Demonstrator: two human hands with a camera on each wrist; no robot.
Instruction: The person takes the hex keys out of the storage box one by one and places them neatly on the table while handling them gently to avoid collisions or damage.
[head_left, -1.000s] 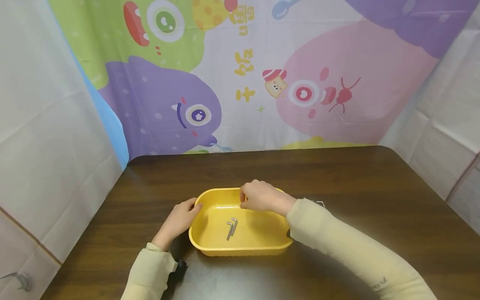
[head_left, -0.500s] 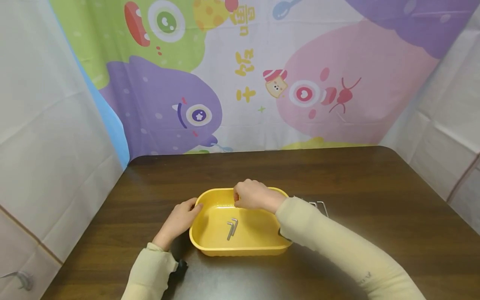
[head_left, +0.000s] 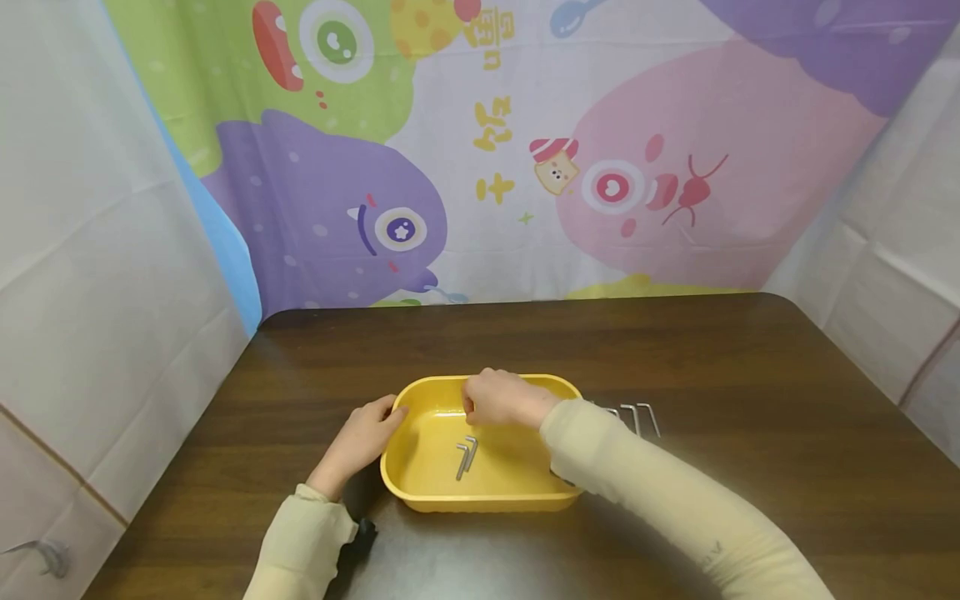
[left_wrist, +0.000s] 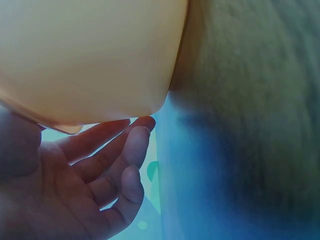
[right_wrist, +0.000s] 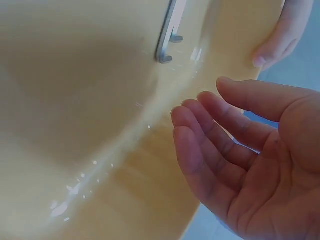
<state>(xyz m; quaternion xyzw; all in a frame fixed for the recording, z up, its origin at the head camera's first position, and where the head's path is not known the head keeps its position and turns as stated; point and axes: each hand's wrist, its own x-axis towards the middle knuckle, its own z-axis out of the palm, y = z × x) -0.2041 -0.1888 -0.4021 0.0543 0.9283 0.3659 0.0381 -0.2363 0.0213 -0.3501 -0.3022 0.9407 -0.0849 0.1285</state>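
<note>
A yellow plastic tray [head_left: 495, 502] stands on the table with two silver hex keys [head_left: 461, 463] lying side by side on its floor. At its left end my left hand [head_left: 362, 435] grips the rim, thumb over the edge and fingers against the outer wall [left_wrist: 100, 60]. My right hand [head_left: 498, 398] hovers inside the tray near the far wall, behind the hex keys. In the right wrist view, its fingers [right_wrist: 187, 150] are loosely bent with nothing between them. The bent ends of the hex keys [right_wrist: 165, 57] lie just beyond these fingertips.
Several more hex keys [head_left: 632, 417] lie in a row on the dark wooden table [head_left: 720, 367], right of the tray and partly hidden by the right sleeve [head_left: 645, 475]. A cartoon-printed curtain [head_left: 517, 250] hangs behind the table.
My right hand has shifted left and slightly nearer inside the tray. Its sleeve moved too, exposing more of the hex keys on the table. The left hand keeps its place.
</note>
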